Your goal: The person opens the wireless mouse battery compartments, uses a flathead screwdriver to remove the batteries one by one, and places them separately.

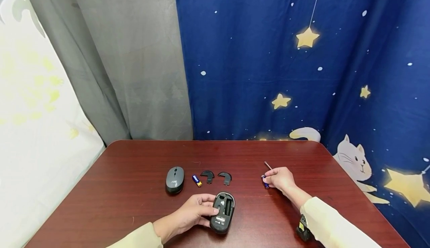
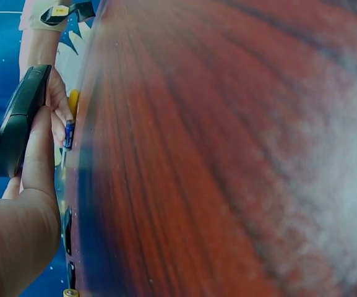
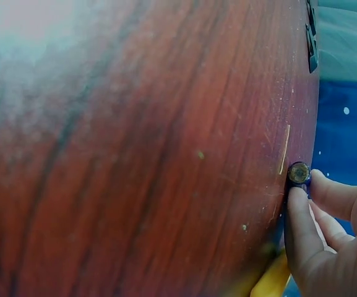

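Note:
My left hand (image 1: 191, 212) holds a dark computer mouse (image 1: 220, 218) underside up, its battery slot uncovered, above the table's near part. The mouse stands on edge in the left wrist view. To the right, my right hand (image 1: 283, 179) pinches a blue AA battery (image 1: 265, 182) at the tabletop between thumb and fingers; in the right wrist view the battery's end (image 3: 299, 172) faces the camera. Beside that hand a thin metal shaft (image 1: 267, 165) sticks out, and a yellow handle (image 3: 274, 278) shows under the fingers, likely of a screwdriver.
A grey mouse (image 1: 175, 180) sits upright on the dark red table (image 1: 134, 188). To its right lie a blue and yellow battery (image 1: 196, 181) and two black curved covers (image 1: 208, 176). Curtains hang behind the table's far edge.

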### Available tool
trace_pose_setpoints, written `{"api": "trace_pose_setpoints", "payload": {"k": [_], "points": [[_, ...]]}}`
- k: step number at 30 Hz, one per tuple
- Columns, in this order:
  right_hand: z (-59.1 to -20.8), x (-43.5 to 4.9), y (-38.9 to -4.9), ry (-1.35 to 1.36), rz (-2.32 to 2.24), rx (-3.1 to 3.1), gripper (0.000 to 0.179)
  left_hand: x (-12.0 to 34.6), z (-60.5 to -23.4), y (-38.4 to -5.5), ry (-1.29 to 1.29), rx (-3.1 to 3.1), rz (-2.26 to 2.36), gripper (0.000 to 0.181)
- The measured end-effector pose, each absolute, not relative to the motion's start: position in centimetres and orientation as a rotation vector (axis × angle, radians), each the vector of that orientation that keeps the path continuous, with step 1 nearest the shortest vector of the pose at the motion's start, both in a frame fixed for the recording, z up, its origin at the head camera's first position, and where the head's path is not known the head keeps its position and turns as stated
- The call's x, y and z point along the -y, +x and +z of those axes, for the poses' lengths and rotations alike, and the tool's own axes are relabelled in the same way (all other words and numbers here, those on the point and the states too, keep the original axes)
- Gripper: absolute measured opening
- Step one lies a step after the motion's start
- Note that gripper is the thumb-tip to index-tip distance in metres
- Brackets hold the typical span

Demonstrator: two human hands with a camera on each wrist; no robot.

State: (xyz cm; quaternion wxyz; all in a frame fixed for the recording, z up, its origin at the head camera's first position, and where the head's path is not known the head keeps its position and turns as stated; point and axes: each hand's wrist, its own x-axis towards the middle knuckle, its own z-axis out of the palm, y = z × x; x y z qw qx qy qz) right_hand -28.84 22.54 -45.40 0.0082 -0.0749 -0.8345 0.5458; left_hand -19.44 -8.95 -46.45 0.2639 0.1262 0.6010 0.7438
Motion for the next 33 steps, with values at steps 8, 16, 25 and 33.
{"api": "trace_pose_setpoints", "payload": {"k": [8,16,25,33], "points": [[-45.5,-22.7,-28.6,-0.227,1.805,2.536,0.022,8.9,-46.6,-19.8,0.373,-1.625,2.024,0.041],[-45.8,-22.7,-28.7,-0.217,1.813,2.496,0.021,8.3,-45.6,-20.8,0.414,-1.634,2.053,0.043],[-45.9,-22.7,-28.7,-0.227,1.823,2.494,0.02,6.4,-44.0,-22.9,0.53,-1.897,2.017,0.045],[-46.1,-22.8,-28.8,-0.242,1.807,2.502,0.019,4.7,-43.4,-24.8,0.83,-2.228,1.858,0.038]]}}
